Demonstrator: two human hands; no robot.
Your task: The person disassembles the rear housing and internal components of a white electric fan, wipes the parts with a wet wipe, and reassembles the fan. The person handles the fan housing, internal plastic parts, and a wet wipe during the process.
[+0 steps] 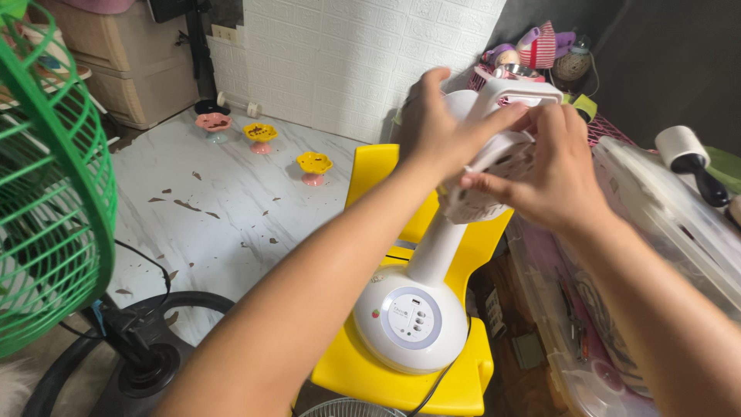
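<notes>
left hand (pixel 432 127): bare, no rings | right hand (pixel 552 166): bare | forearms: unsleeved, no watch or bands

White desk fan (pixel 432 255) standing upright on a yellow plastic chair (pixel 370 174). Round, domed base faces the camera, bearing a grey-ringed circular control panel (pixel 411 317) with a column of small buttons and a small red sticker at its left. A slim white neck rises, tilted rightward, to the motor head (pixel 494 166), whose perforated white housing shows without guard. A dark cord trails from the base.
</notes>
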